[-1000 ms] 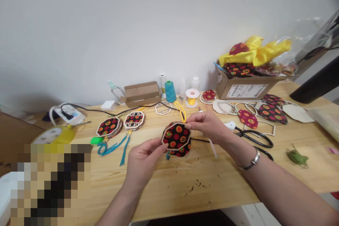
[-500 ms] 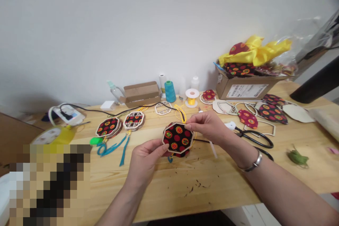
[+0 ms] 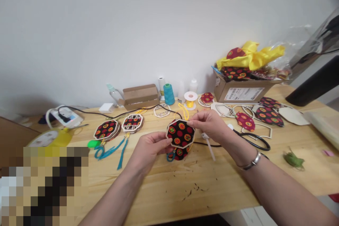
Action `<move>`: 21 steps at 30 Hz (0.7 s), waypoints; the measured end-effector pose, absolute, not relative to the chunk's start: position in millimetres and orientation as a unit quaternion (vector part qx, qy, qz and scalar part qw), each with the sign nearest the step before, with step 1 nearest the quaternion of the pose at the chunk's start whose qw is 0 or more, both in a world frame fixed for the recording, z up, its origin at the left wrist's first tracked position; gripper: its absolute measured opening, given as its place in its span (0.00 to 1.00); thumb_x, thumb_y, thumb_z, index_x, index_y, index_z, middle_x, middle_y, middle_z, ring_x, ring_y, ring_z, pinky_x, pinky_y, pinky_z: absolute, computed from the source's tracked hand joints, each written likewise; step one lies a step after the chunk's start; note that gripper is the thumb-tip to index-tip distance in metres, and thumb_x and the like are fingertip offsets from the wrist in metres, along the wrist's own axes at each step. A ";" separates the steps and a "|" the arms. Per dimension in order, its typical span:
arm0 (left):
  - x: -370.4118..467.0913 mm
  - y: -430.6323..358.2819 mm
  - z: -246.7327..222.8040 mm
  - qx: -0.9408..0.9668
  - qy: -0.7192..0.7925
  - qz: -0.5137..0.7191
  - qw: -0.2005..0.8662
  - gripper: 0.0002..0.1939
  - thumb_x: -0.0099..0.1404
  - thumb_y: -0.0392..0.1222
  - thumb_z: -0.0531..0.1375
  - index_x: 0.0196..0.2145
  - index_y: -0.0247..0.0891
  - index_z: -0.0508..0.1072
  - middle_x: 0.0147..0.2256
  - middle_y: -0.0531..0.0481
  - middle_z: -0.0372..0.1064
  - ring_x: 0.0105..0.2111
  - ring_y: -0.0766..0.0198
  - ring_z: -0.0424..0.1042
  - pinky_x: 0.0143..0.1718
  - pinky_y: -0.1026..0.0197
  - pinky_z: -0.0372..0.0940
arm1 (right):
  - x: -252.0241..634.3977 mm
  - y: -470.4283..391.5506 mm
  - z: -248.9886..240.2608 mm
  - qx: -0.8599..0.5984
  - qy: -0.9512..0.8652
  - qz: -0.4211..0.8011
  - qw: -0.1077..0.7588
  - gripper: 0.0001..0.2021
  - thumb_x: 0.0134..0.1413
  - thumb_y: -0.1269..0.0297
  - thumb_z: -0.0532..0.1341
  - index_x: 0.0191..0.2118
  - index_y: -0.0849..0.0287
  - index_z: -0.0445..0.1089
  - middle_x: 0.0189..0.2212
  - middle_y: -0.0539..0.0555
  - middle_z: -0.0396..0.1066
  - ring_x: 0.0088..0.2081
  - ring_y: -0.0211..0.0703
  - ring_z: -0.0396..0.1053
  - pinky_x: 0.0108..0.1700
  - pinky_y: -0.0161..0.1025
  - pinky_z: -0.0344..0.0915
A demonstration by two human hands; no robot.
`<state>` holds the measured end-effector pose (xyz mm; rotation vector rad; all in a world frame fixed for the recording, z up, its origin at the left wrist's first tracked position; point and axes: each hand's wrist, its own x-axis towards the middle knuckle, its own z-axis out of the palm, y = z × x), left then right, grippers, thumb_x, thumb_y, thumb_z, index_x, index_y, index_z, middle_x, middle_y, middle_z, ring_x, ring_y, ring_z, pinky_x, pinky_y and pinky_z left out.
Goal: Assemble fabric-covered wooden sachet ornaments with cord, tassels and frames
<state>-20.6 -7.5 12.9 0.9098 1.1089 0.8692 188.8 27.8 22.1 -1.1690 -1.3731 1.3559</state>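
Both hands hold an octagonal wooden-framed fabric panel [image 3: 180, 133], its black cloth printed with red dots and flowers. My left hand [image 3: 152, 146] pinches its left edge, thumb in front. At the upper right edge, my right hand [image 3: 208, 123] grips it between thumb and fingers. Below and behind the panel shows a second fabric piece [image 3: 181, 153] of the same print; a teal cord loop [image 3: 171, 156] hangs beside it. A yellow cord [image 3: 183, 110] sticks up behind the panel's top. A glue stick [image 3: 210, 148] lies under my right wrist.
Two stacks of framed ornaments [image 3: 107, 129] with teal tassels lie left. Behind stand a teal thread cone [image 3: 168, 94], a yellow cord spool [image 3: 190, 100] and a cardboard box [image 3: 238, 91] heaped with cloth. Black cable [image 3: 254, 141], fabric cutouts [image 3: 268, 116] and green cord [image 3: 293, 159] lie right.
The panel and both hands have shifted slightly right relative to the table, and the panel is raised a little, so more of the second fabric piece and teal loop shows below it.
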 end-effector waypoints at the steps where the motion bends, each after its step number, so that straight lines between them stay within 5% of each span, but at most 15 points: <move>1: -20.3 -5.4 11.8 0.404 0.488 0.383 0.672 0.10 0.48 0.39 0.69 0.30 0.34 0.79 0.31 0.45 0.77 0.29 0.64 0.73 0.34 0.62 0.68 | 189.7 28.4 22.0 -0.468 -0.554 0.538 0.430 0.08 0.38 0.62 0.67 0.21 0.61 0.73 0.18 0.48 0.70 0.22 0.32 0.62 0.27 0.34 0.58; 21: -17.0 -6.9 -9.0 0.429 0.496 0.441 0.612 0.08 0.50 0.41 0.68 0.29 0.34 0.79 0.27 0.48 0.76 0.24 0.69 0.68 0.27 0.68 0.63 | 188.6 30.7 16.2 -0.481 -0.551 0.541 0.415 0.09 0.37 0.59 0.68 0.22 0.60 0.74 0.21 0.50 0.72 0.24 0.35 0.65 0.29 0.35 0.60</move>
